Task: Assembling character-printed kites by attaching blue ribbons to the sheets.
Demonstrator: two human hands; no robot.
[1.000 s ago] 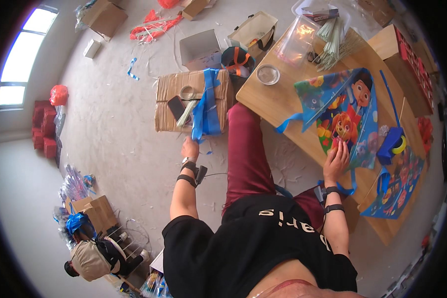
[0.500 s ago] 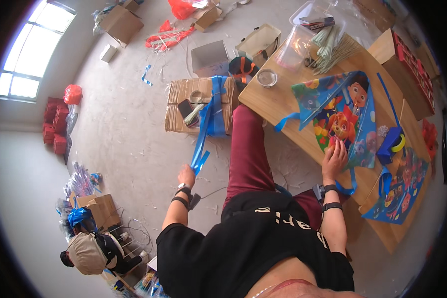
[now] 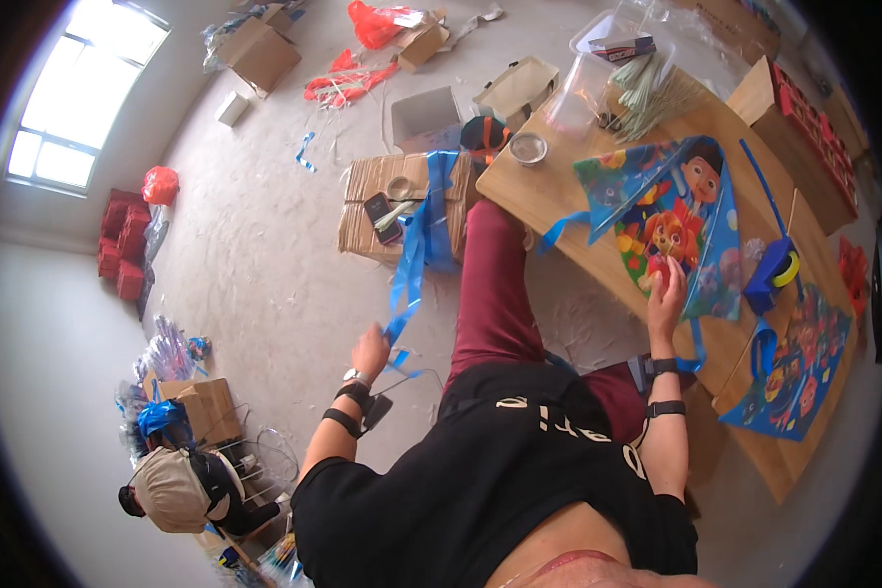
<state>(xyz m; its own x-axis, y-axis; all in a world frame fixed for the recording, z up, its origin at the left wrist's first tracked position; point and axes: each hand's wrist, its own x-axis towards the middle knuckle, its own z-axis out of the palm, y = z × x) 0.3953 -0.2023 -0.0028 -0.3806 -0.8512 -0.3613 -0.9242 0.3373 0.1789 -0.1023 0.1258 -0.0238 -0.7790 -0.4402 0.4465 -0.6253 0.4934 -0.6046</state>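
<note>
Left hand [image 3: 369,350] is hanging out to the person's left, off the counter [image 3: 549,196], fingers curled and pinching the low end of a blue ribbon [image 3: 412,265]; the ribbon is running up and away from those fingers toward a flattened cardboard box [image 3: 363,211] on the floor, where the rest of it is draped in a heap; its long axis is lying nearly in line with the forearm, slightly slack near the hand.

Right hand [image 3: 666,289] is resting on the counter, fingers spread flat and pressing the lower edge of a cartoon-printed kite [image 3: 671,220]; the kite is stretching up and away from those fingers, its point toward the far edge.

Left hand is the nearer one to the ribbon by far; the kite is lying well apart from it, across the person's red-trousered leg.

Just right of the right fingers a blue tape dispenser [image 3: 772,274] is sitting; a second printed kite [image 3: 799,367] is lying below it; beyond the kite, a small round tin [image 3: 527,147] and a clear plastic tub [image 3: 608,69].
</note>
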